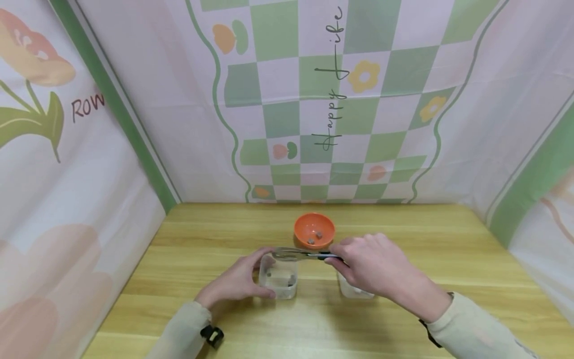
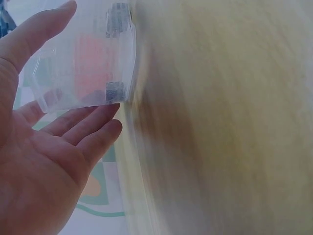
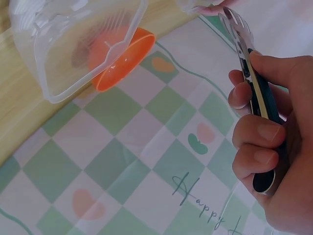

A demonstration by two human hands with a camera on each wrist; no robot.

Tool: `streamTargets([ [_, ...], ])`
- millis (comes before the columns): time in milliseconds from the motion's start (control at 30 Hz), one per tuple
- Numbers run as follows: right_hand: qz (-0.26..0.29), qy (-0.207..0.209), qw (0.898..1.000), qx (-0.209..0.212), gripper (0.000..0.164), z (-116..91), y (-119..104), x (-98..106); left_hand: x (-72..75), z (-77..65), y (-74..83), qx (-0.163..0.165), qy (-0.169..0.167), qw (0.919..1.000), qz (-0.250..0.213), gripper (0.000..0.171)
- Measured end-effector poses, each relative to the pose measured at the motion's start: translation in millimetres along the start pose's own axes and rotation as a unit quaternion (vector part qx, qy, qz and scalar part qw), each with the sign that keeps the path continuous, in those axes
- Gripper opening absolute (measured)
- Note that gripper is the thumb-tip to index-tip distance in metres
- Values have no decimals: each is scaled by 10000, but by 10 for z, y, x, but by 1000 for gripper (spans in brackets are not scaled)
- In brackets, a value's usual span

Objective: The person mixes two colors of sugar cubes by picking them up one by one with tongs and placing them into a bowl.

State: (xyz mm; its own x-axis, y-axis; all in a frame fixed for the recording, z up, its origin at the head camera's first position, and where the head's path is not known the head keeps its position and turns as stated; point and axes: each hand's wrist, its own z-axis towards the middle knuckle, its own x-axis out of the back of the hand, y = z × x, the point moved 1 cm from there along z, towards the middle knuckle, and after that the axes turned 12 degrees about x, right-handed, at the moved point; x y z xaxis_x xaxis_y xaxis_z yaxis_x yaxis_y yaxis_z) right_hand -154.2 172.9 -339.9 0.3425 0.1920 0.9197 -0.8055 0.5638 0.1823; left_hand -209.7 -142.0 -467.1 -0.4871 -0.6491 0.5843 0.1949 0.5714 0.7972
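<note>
My right hand (image 1: 372, 262) grips metal tongs (image 3: 264, 98) by their black-sided handle, fingers curled round it. In the head view the tongs' tips lie over the back rim of a clear square plastic container (image 1: 283, 293). Several small dark grey cubes (image 1: 291, 280) sit on its bottom. Round the container's left side goes my left hand (image 1: 235, 279), thumb at the front and fingers behind, holding it between them. Behind stands an orange bowl (image 1: 315, 224) with two greyish cubes (image 1: 319, 235) inside. My right hand partly hides a second clear container (image 1: 354, 290) below it.
All of this stands on a wood-grain table (image 1: 224, 219). A printed cloth wall (image 1: 278, 119) with green checks rises along the table's back edge, and more cloth hangs at both sides. The two containers stand apart, left and right, in front of the bowl.
</note>
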Motion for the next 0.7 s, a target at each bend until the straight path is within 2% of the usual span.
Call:
streamTargets([
  [133,-116,-93,9998,92,25,42,-19,-14,4,7,-3,-40,-12,10000,-15,105],
  [333,-269,-182,9992,219,33,101,-81,-56,10,9,-11,-19,-27,10000,29,108],
  [700,-320,-497,9981,162,32,152,-159,-248,11,7,-9,3,-24,10000,58,107],
])
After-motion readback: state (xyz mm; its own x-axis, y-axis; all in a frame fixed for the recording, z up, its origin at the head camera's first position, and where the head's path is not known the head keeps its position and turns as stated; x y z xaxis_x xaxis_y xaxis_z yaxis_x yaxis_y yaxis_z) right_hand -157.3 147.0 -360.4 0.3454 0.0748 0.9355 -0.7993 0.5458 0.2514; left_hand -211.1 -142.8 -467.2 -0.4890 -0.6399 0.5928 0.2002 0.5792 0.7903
